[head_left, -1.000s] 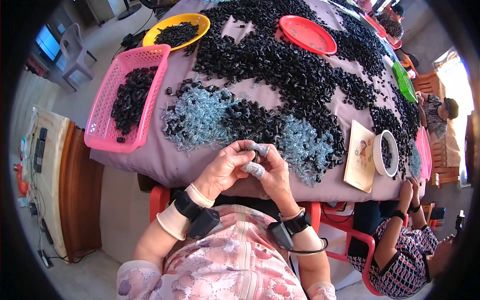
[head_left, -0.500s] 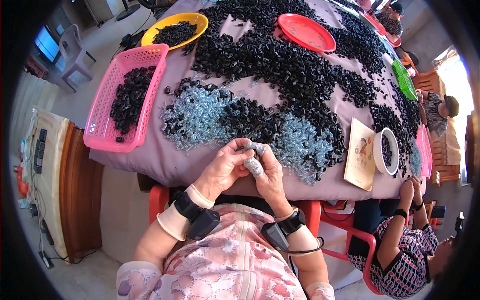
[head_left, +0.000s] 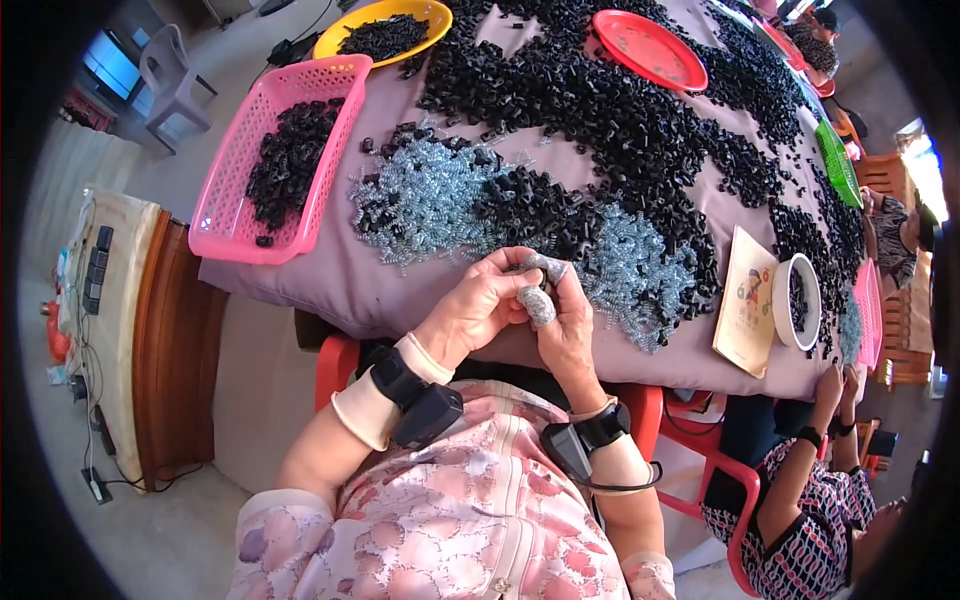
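Note:
My left hand [head_left: 476, 306] and my right hand [head_left: 566, 325] meet just above the near table edge, fingertips pinched together. Whatever lies between them is too small and covered to make out. Grey wrapping covers the thumb and a finger of my right hand. Just beyond my hands lie two heaps of pale blue-grey coil springs, a left heap [head_left: 425, 200] and a right heap [head_left: 640, 270]. Between and behind them spreads a large mass of small black plastic pieces [head_left: 540, 215].
At the left a pink basket [head_left: 205, 225] holds black pieces. Farther off stand a yellow tray [head_left: 440, 28] and a red tray [head_left: 650, 50]. A booklet [head_left: 740, 310] and a white bowl [head_left: 782, 330] lie at the right, near another person's hands [head_left: 832, 385].
The whole view has shifted, so the table and its things appear farther right and slightly higher. My hands stay pinched together in much the same pose.

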